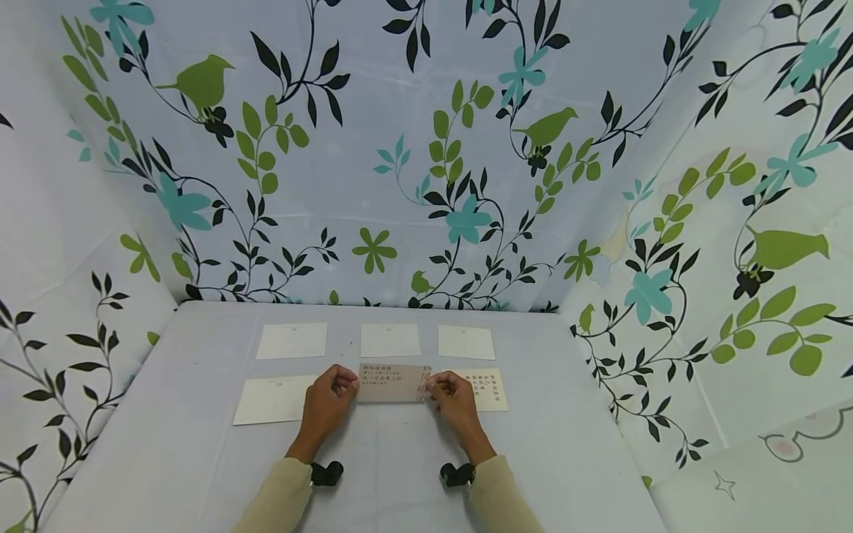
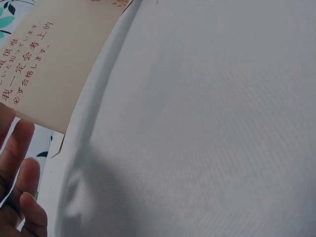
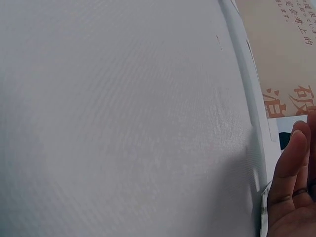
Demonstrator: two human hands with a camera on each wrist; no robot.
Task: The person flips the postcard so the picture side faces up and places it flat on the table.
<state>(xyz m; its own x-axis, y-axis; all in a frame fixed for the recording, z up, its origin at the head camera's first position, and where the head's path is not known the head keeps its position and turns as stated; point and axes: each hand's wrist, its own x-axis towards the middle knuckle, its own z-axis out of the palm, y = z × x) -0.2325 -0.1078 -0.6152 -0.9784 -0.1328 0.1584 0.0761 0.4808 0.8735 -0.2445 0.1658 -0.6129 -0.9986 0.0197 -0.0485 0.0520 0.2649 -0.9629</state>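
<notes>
Pinching brown card [image 1: 393, 385] at opposite short ends with fingers of left hand [image 1: 325, 403] and right hand [image 1: 456, 401] drawn together; stretched lengthwise between both, equally near each (probably just above desk [image 1: 386, 474]).

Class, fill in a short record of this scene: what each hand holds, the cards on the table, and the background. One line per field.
Left hand: pinches the left end of the brown card
Right hand: pinches its right end
Brown card: printed with lines of characters
Back row: three pale cards
Front left: pale card, partly behind the left hand
Front right: printed card, partly behind the right hand
Background: patterned cloth with leaves, flowers, birds
</notes>
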